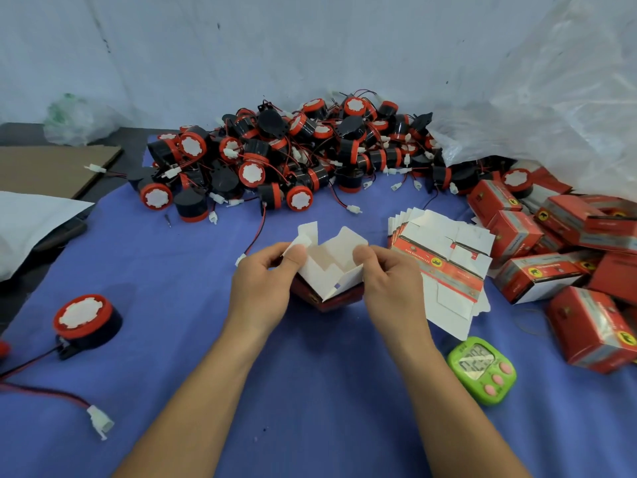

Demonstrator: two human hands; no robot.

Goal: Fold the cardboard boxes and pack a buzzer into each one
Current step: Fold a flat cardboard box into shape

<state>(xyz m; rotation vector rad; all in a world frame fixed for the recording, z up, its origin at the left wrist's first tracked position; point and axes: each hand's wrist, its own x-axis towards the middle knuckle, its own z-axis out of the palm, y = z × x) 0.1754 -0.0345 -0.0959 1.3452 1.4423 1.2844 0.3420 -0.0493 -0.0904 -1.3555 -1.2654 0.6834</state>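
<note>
A small red cardboard box (329, 270) with a white inside stands at the middle of the blue cloth, its top flaps spread open. My left hand (263, 288) pinches its left flap between thumb and fingers. My right hand (391, 284) pinches its right flap. A single black and red buzzer (84, 322) with a white disc lies at the left, its wire and white plug (100, 420) trailing toward me. A big heap of buzzers (293, 153) fills the back. A stack of flat unfolded boxes (444, 260) lies just right of my right hand.
Several folded red boxes (568, 257) are piled at the right edge, under a clear plastic sheet (558, 108). A green timer (482, 369) sits near my right forearm. Brown cardboard (51, 167) and a white bag (31, 225) lie at the left.
</note>
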